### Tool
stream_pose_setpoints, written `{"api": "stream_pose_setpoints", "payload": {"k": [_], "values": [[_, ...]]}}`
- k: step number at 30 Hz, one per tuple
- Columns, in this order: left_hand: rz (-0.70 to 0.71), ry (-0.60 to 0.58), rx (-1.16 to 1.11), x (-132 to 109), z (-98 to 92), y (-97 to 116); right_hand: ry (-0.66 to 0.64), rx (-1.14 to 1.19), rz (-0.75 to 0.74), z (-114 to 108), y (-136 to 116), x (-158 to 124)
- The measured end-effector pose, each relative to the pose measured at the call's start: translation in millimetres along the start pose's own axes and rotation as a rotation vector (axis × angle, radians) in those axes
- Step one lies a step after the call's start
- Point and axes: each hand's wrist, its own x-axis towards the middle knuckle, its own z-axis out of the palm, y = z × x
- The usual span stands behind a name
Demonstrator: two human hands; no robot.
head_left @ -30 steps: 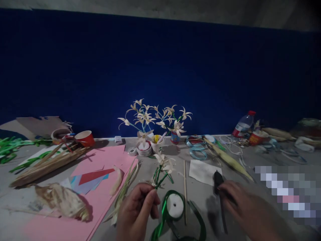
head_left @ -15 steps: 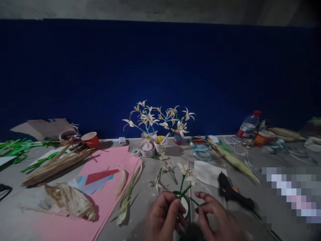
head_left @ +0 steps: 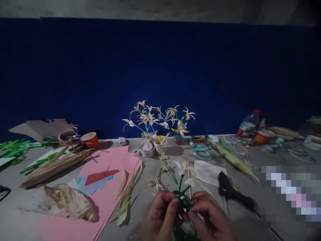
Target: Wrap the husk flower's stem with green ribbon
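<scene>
My left hand is closed, pinching the green stems of a small spray of flowers with pale, dried-husk-like petals. Facing it, my right hand has its fingertips pressed together on a green tape strip beside the stems. More green material shows low between the palms, partly hidden by the fingers. Just beyond my hands, loose pale flowers with green stems lie on the table.
Finished flowers stand in cups at the back. A black glue gun lies on the right near white paper. To the left are pink sheets, a dried husk and green stems. A bottle stands back right.
My right hand has moved left, up to my left hand, and its parted fingers have closed on the green strip. The flowers in my left hand have shifted slightly.
</scene>
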Motion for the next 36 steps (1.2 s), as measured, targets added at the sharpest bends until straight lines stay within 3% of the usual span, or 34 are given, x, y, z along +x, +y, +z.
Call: {"api": "stream_pose_setpoints", "payload": {"k": [4,7,13,19,22,29,36], "values": [[-0.027,-0.006,-0.025,-2,2.1,1,0.076,0.454,0.453,8,12,-2],[0.001,-0.028,-0.016,-1,1.1,-2,0.058,0.579,0.583,9,17,-1],[0.152,0.012,0.172,1,-1.0,-6,-0.009,0.381,0.515,-3,7,6],[0.520,0.102,0.614,1,-3.1,-11,-0.096,0.334,0.433,3,-1,10],[0.622,0.127,0.730,0,-4.9,-16,-0.069,0.304,0.402,8,2,11],[0.666,0.149,0.790,1,-6.0,-19,0.044,0.159,0.141,10,-6,13],[0.662,0.154,0.760,0,-3.9,-23,0.135,0.350,0.311,14,-7,12]]}}
